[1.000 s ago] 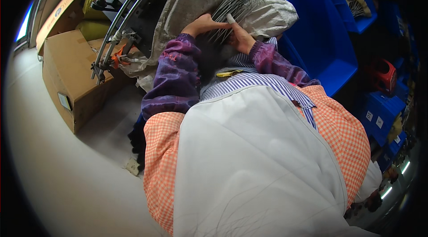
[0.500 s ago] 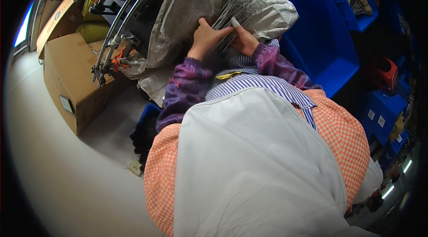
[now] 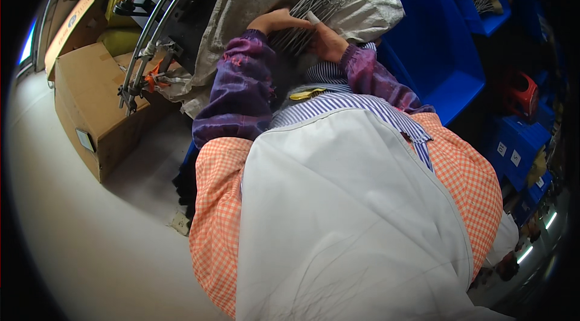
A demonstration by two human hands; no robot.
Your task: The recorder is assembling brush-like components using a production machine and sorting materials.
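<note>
A thick bundle of thin grey metal wires (image 3: 313,2), with small looped ends at the top, lies across my lap over a pale woven sack (image 3: 241,9). From the left, my left hand (image 3: 279,20) is wrapped round the bundle, its thumb stretched across the wires. On the opposite side my right hand (image 3: 329,42) closes on the same bundle, with its thumb, covered in white at the tip, near the left thumb. Most fingers of both hands are hidden behind the wires. A bunched part of the sack (image 3: 370,9) lies just right of the wires.
To the right stands a deep blue bin (image 3: 432,43), with more blue bins (image 3: 513,149) beyond it. A red plastic thing (image 3: 522,94) sits among them. Curved metal rails (image 3: 160,28) of a machine rise at left, beside a cardboard box (image 3: 90,97) on the floor.
My left hand has turned over and shifted slightly up, and its forearm has swung outward to the left. More looped wire ends now show above the hands. The right hand has barely moved.
</note>
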